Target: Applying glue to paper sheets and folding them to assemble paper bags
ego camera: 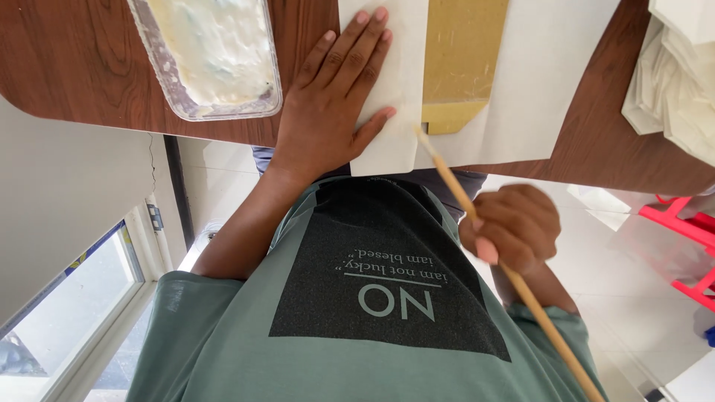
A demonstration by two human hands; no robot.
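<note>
Brush was gripped in clenched right hand, tip at paper edge; left hand lay flat, fingers spread, pressing paper. Brush end cut off.

a dark brown wooden table with a rounded corner fills the top. below it lies pale glossy tiled floor, beside a plain off-white wall. a white-framed window lets in daylight; a red plastic frame stands at right.

2 hands, 1 brush, 1 paste tray, 2 white paper sheets, 1 brown envelope
</note>
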